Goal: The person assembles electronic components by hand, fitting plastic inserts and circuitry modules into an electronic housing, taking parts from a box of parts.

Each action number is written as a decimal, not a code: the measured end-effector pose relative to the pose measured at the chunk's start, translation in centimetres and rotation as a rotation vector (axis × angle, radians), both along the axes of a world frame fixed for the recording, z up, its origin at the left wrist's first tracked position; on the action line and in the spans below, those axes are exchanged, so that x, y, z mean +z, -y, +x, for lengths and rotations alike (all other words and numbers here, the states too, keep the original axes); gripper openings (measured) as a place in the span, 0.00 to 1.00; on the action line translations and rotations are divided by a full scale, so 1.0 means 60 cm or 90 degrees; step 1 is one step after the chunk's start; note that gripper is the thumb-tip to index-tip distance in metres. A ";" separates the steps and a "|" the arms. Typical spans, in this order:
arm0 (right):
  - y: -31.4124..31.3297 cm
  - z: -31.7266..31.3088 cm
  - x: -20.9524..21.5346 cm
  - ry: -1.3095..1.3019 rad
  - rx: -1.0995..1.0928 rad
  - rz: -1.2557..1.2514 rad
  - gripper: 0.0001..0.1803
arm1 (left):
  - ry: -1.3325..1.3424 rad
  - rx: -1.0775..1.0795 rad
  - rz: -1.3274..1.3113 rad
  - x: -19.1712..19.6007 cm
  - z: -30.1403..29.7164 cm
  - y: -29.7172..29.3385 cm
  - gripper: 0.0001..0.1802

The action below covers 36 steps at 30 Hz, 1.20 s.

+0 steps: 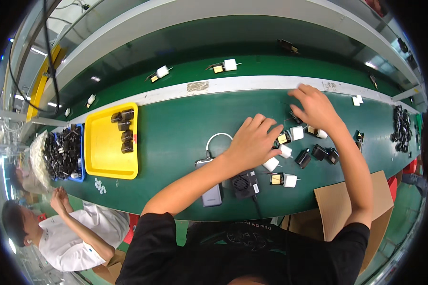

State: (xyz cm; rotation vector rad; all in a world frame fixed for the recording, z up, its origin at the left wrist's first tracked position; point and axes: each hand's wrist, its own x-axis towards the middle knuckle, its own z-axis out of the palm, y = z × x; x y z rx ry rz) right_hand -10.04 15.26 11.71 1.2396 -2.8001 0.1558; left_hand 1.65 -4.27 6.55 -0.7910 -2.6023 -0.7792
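My left hand (pixel 252 142) lies palm down on the green table, fingers spread over small white charger plugs (pixel 286 152) and gold-faced parts (pixel 284 138). My right hand (pixel 315 108) reaches further back and right, fingers bent over a white plug (pixel 296 132) and small black parts; what it touches is hidden under the fingers. More black housings (pixel 319 152) and a white plug with a gold part (pixel 283 180) lie just right of and below my left hand. Neither hand clearly grips anything.
A yellow tray (pixel 110 161) with several black housings sits left, beside a blue bin (pixel 64 152) of black parts. A grey power bank (pixel 211 194) with white cable and a small black fan (pixel 245 183) lie near the front edge. A conveyor behind carries white plugs (pixel 229 65). Another person (pixel 66 232) sits lower left. A cardboard box (pixel 347 209) stands right.
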 end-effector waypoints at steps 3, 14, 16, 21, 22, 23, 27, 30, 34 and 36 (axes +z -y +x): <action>0.099 -0.051 -0.026 0.083 0.026 -0.121 0.18 | 0.014 0.039 0.080 0.031 0.046 0.040 0.22; 0.272 -0.214 -0.131 0.144 -0.046 -0.034 0.28 | 0.255 0.218 0.496 0.013 0.295 0.127 0.12; 0.261 -0.198 -0.116 0.209 -0.039 -0.063 0.25 | 0.351 0.217 0.569 0.010 0.304 0.135 0.12; 0.227 -0.034 0.002 0.307 0.114 -0.244 0.23 | 0.263 0.296 0.697 0.019 0.249 0.147 0.18; 0.215 0.012 0.032 0.298 0.161 -0.270 0.24 | 0.283 0.271 0.697 0.038 0.230 0.146 0.18; 0.198 0.058 0.060 0.275 0.197 -0.257 0.24 | 0.253 0.260 0.710 0.062 0.210 0.145 0.19; 0.143 0.216 0.142 0.333 0.153 -0.208 0.29 | 0.290 0.065 0.730 0.088 0.159 0.118 0.21; 0.110 0.282 0.163 0.328 0.073 -0.212 0.32 | 0.533 -0.139 0.722 0.087 0.163 0.110 0.21; 0.088 0.363 0.140 0.562 -0.134 -0.952 0.28 | 0.448 -0.161 0.866 0.106 0.197 0.056 0.16; 0.082 0.398 0.114 0.639 -0.202 -1.117 0.26 | 0.440 -0.144 0.871 0.112 0.209 0.044 0.16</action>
